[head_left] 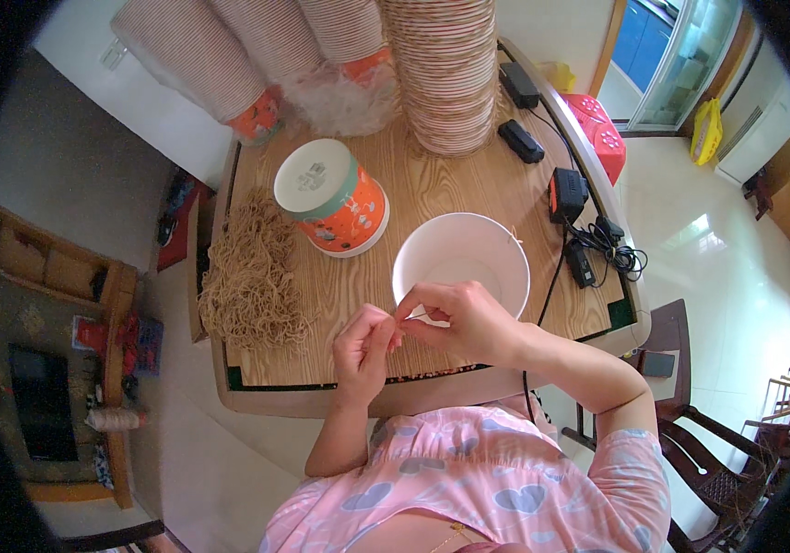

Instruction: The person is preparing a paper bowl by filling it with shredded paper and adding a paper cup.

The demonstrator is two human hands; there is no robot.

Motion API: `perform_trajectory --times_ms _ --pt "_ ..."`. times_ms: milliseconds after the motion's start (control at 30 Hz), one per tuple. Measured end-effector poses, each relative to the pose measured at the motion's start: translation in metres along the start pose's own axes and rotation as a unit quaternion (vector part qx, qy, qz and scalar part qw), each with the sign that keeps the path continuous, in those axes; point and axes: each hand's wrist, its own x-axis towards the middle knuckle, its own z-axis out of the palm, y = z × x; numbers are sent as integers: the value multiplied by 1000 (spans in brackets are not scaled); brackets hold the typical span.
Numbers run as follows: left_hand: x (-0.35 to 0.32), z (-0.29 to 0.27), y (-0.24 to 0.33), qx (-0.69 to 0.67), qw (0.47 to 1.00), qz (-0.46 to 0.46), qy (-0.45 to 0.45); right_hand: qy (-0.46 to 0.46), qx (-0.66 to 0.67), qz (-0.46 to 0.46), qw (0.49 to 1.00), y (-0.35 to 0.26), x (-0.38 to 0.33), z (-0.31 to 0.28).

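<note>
Wooden table (450,198): two paper cups, white (460,263), orange (332,196); hands pinch string.

**White paper bucket and a bit of string, front edge of the table**

The white paper bucket (461,261) sits upright and open-topped, inside plain white and looks empty. A thin tan string (416,318) is pinched over its near rim between both hands, too fine to see much more of it.

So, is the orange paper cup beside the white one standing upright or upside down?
Upside down. The orange cup shows its white base on top, with the wider rim resting on the wooden table.
</note>
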Motion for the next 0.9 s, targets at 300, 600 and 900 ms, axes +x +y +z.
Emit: perform_trajectory --times_ms 300,600,900 --pt "2 1 -5 8 999 -34 10 20 -60 -55 997 10 2 5" --pt "4 -9 -32 144 985 -90 37 -17 -226 32 974 35 4 2" --pt "4 -6 -25 189 978 -86 -8 -32 -228 20 973 41 6 6"
